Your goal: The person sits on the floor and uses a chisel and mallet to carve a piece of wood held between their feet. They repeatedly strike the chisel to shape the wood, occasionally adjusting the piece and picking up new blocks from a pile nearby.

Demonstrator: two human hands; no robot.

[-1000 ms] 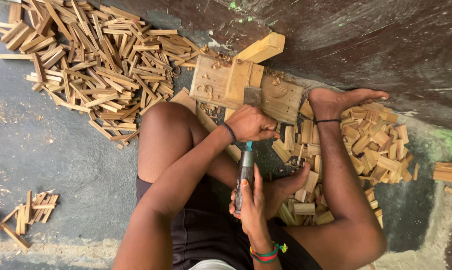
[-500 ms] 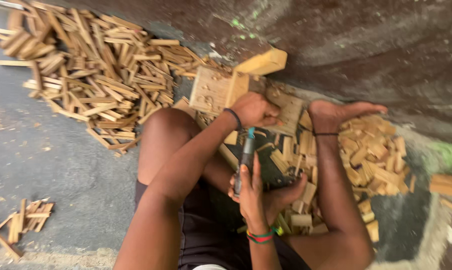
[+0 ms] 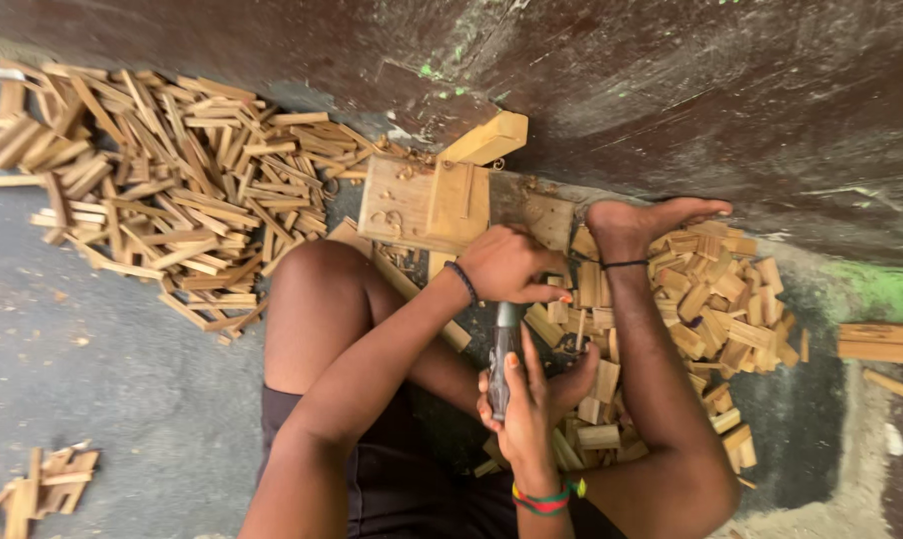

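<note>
Right now your right hand (image 3: 526, 399) is clenching the knife handle (image 3: 501, 359), its long axis pointing away toward your left hand (image 3: 506, 265), which is pinching a small wood piece (image 3: 561, 289).

The person sits on the ground, knees bent and legs spread, the bare right foot (image 3: 636, 222) planted at about one o'clock from the hands with a thin band at its ankle. The left hand (image 3: 506, 265), a dark band on its wrist, reaches forward toward twelve o'clock with the forearm running down to seven o'clock, its fingers curled shut. Just below it at six o'clock, the right hand (image 3: 526, 394) is wrapped in a fist, thumb laid straight up, a striped bracelet on its wrist.
</note>
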